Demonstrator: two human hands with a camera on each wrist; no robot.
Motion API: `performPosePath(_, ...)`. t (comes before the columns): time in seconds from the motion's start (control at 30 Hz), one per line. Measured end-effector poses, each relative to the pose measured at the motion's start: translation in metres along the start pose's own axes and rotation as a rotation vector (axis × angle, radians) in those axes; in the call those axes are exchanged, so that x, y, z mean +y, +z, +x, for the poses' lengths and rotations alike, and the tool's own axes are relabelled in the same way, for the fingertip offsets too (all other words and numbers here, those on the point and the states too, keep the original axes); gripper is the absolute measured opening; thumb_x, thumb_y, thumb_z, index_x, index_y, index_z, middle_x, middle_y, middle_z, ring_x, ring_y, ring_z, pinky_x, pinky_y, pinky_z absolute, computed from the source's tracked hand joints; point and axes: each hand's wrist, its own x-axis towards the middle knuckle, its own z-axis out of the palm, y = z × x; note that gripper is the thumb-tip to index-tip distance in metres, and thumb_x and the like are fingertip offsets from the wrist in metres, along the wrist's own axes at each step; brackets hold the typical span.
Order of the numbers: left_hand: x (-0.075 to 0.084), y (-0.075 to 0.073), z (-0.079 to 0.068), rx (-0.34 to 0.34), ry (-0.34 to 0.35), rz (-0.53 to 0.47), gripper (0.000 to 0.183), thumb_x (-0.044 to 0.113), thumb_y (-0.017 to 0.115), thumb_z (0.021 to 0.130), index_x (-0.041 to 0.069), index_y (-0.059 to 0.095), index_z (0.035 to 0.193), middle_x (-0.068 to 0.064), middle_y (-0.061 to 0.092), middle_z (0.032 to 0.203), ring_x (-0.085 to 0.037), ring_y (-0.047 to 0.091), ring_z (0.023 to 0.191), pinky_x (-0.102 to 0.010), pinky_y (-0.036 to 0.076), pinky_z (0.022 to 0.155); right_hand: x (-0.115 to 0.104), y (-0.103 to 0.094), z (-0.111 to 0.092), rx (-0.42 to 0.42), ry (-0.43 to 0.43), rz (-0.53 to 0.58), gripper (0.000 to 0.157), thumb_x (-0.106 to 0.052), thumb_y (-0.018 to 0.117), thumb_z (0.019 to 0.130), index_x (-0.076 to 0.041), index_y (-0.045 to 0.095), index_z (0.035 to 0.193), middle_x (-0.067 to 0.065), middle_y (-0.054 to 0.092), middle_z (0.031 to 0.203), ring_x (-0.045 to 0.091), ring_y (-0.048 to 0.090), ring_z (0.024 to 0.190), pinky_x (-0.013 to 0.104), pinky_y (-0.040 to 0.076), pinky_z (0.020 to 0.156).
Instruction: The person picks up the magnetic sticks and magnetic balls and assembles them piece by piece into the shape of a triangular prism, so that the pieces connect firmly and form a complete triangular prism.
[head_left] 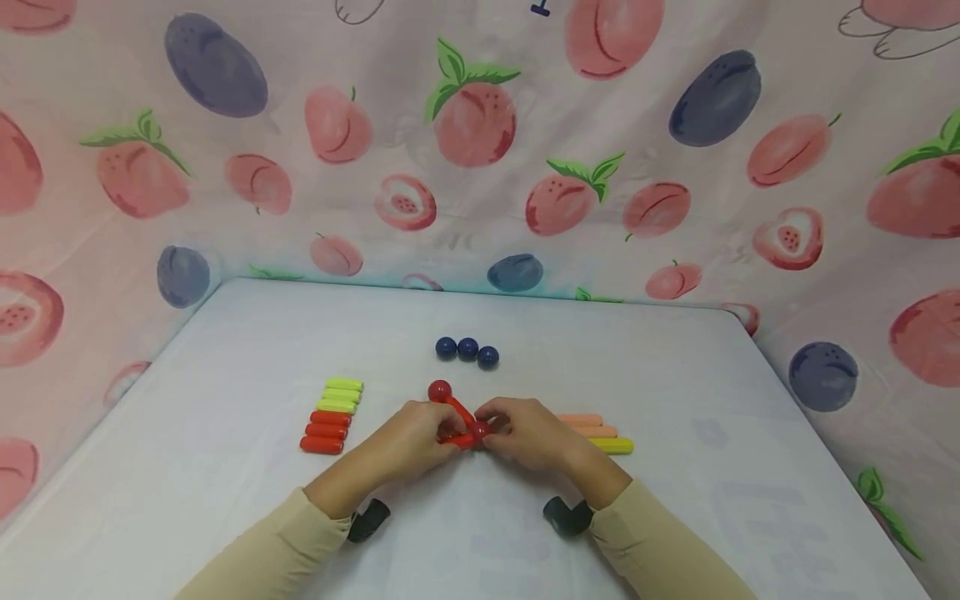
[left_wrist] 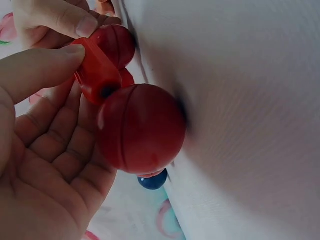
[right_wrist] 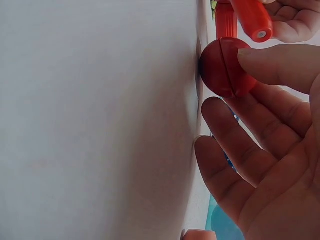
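Two red balls are joined by a red rod (head_left: 460, 410) lying between them. The farther ball (head_left: 439, 391) looms large in the left wrist view. My left hand (head_left: 416, 437) pinches a second red rod (left_wrist: 97, 70) between thumb and fingers, and one end of it sits close to the nearer ball (right_wrist: 226, 67). With thumb and fingers, my right hand (head_left: 532, 433) grips that nearer ball. A pale tip shows at the end of the pinched rod in the right wrist view.
Three dark blue balls (head_left: 467, 349) sit farther back. On the left lie several red rods (head_left: 327, 432) and yellow-green rods (head_left: 341, 396). Orange rods (head_left: 592, 426) and a longer yellow rod (head_left: 615, 446) lie beside my right hand. A fruit-patterned cloth (head_left: 465, 208) hangs behind the white table (head_left: 675, 358).
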Motion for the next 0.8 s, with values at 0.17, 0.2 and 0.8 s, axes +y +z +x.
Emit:
performPosePath(0.17, -0.0002, 0.0020, 0.0019, 0.004, 0.003, 0.018, 0.014, 0.003, 0.078, 0.084, 0.006, 0.074, 0.097, 0.002, 0.064, 0.081, -0.017, 0.058, 0.078, -0.030, 0.055, 0.074, 0.0010, 0.0004, 0.0007, 0.000, 0.000, -0.001, 0.034, -0.012, 0.070, 0.093, -0.014, 0.066, 0.126, -0.001, 0.068, 0.117, 0.019, 0.064, 0.106, 0.039, 0.055, 0.091)
performPosePath(0.2, 0.0000, 0.0022, 0.0022, 0.005, 0.004, 0.020, 0.014, 0.003, 0.079, 0.084, 0.006, 0.074, 0.096, 0.002, 0.065, 0.081, -0.017, 0.058, 0.078, -0.030, 0.055, 0.075, 0.0012, 0.0005, 0.0009, 0.000, 0.002, -0.001, 0.034, -0.012, 0.070, 0.093, -0.014, 0.066, 0.126, -0.001, 0.068, 0.117, 0.019, 0.064, 0.106, 0.039, 0.054, 0.091)
performPosePath(0.8, -0.0046, 0.0067, 0.0042, 0.037, -0.015, 0.084, 0.011, 0.008, 0.080, 0.085, 0.008, 0.071, 0.093, 0.004, 0.064, 0.077, -0.015, 0.056, 0.074, -0.029, 0.054, 0.073, 0.0003, -0.0004, -0.0002, -0.007, 0.019, -0.016, 0.034, -0.016, 0.071, 0.093, -0.015, 0.066, 0.126, -0.002, 0.068, 0.115, 0.019, 0.063, 0.106, 0.039, 0.054, 0.092)
